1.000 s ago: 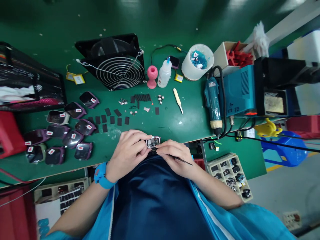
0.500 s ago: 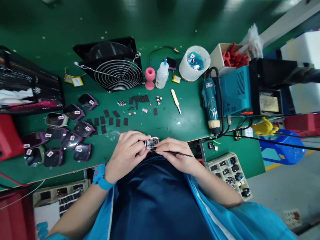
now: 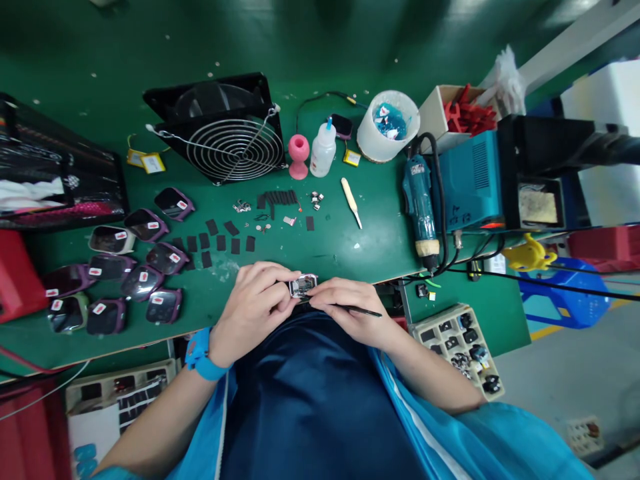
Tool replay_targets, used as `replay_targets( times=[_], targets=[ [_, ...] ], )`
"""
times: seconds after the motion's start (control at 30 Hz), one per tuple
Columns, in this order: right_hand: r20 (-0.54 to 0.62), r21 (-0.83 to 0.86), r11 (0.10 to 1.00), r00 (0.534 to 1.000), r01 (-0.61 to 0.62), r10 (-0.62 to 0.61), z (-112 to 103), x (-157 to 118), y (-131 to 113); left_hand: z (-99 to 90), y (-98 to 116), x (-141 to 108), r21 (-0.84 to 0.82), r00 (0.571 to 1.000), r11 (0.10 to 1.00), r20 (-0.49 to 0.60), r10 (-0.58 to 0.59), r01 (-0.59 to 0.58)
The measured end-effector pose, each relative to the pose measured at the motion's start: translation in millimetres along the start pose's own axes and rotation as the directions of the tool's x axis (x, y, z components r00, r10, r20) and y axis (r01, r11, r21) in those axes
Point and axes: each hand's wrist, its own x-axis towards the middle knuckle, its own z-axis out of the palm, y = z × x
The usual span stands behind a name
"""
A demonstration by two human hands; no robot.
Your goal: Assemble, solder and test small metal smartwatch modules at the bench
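Observation:
My left hand [image 3: 260,300], with a blue band at the wrist, grips a small open watch case [image 3: 303,285] whose inner parts face up, close to my body at the table's front edge. Pinched in my right hand [image 3: 350,303] is a thin dark tool [image 3: 365,311]; its tip reaches the lower side of the case, partly hidden by fingers. Beyond the hands lie small black pads [image 3: 221,243], a pile of tiny metal parts [image 3: 242,207] and a cream-handled tool [image 3: 351,200]. Several watches with purple frames [image 3: 174,203] rest at the left.
A black fan [image 3: 235,147], a pink holder [image 3: 299,157], a white bottle [image 3: 323,150] and a white tub [image 3: 388,130] stand at the back. An electric screwdriver [image 3: 421,207] and a teal box [image 3: 470,180] are at the right. A parts tray [image 3: 415,333] sits lower right.
The dark tool in my right hand has tilted very slightly. Both hands keep nearly the same place, and the table scene has shifted a little with the camera.

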Motion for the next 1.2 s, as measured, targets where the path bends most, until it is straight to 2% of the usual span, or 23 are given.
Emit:
replay_targets(
  times=[0.2, 0.43, 0.53, 0.63, 0.9, 1.07, 1.2],
  targets=[
    [0.021, -0.017, 1.0, 1.0, -0.005, 0.005, -1.8, 2.5, -2.3, -1.0, 0.3, 0.2, 0.002, 1.0, 1.0, 0.003, 0.0, 0.0],
    [-0.054, 0.045, 0.999, 0.998, -0.014, 0.016, -2.8, 1.5, -2.1, 0.3, -0.5, -0.4, -0.009, 1.0, 1.0, 0.016, -0.019, 0.019],
    [-0.067, 0.001, 0.999, 0.997, 0.037, -0.037, -3.9, 4.2, -1.1, -0.2, -0.4, -0.6, -0.015, 0.999, 0.999, 0.038, -0.032, 0.032],
    [-0.049, -0.03, 0.997, 0.996, 0.075, -0.077, -4.1, 9.5, 1.3, -0.8, -0.3, -0.2, -0.007, 0.999, 1.0, 0.033, -0.027, 0.027],
    [-0.003, 0.019, 0.996, 0.997, 0.082, -0.082, -0.9, 12.4, 9.0, -0.8, -0.5, -0.6, -0.001, 0.998, 0.999, 0.042, -0.044, 0.044],
    [-0.021, 0.017, 0.995, 0.995, 0.094, -0.094, -0.9, 11.3, 9.7, 2.2, -2.0, -3.6, 0.026, 0.999, 0.999, -0.033, -0.04, 0.041],
    [-0.109, -0.018, 0.998, 0.992, 0.058, -0.059, 1.7, 9.1, 8.1, 6.0, -1.8, -6.9, 0.043, 0.994, 0.998, -0.101, -0.043, 0.048]
  ],
)
